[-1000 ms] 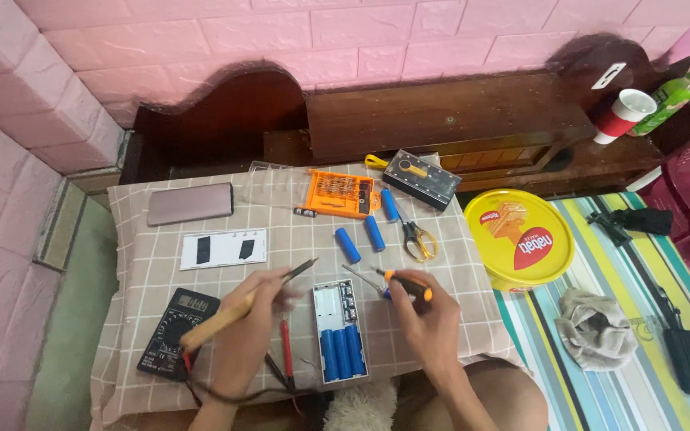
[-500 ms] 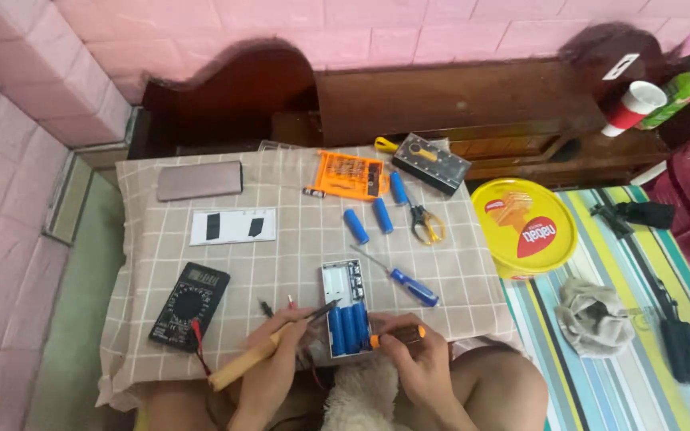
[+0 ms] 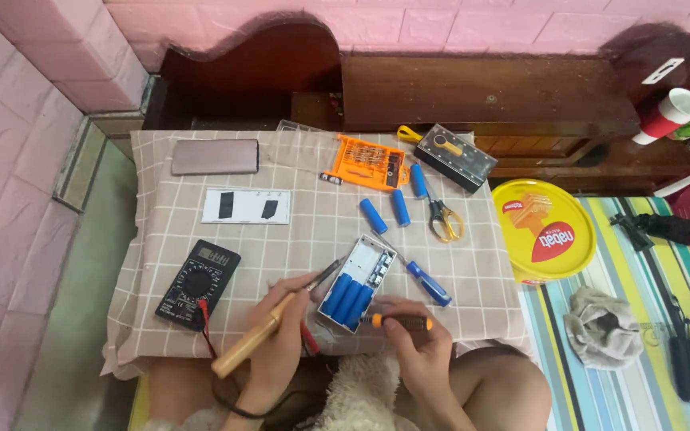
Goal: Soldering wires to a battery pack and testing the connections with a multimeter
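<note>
Fig.: We solder at a battery holder (image 3: 356, 283).
L. hand (image 3: 281, 335) grips soldering iron (image 3: 269, 323); r. hand (image 3: 417, 347) pinches orange-tipped tool (image 3: 397, 322).

White battery case (image 3: 358, 282), blue cells inside; wooden-handled soldering iron (image 3: 269, 330) tilted.

A beige cloth (image 3: 201, 239) with a white grid covers the worktop, carrying blue battery cells (image 3: 348, 298) in a white case (image 3: 377, 262), a black multimeter (image 3: 198, 283) with red leads, an orange bit set (image 3: 370, 162), yellow-handled scissors (image 3: 444, 219) and a blue screwdriver (image 3: 427, 282). A yellow round tin (image 3: 543, 230) lies on a striped mat (image 3: 600, 391); the wall (image 3: 25, 160) is pink.
</note>
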